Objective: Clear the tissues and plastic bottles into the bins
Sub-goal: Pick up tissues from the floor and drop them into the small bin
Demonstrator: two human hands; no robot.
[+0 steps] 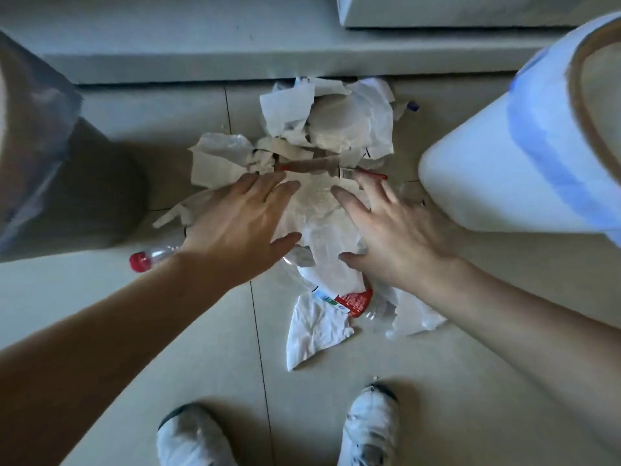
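Left hand (235,227) and right hand (393,230) spread flat, fingers straight, grasping nothing, pressing on the tissues (322,203) heaped on the floor (100,331). Three bottles tangled in the heap: one (349,301) with a red label under the near tissues, one (151,257) with a red cap beside the left wrist, one (322,168) across the middle. Likely risk: scooping paper and plastic together, so bottles landing in the wrong bin, grey (50,169) at left or white (504,146) at right. Loose scraps could slip out.
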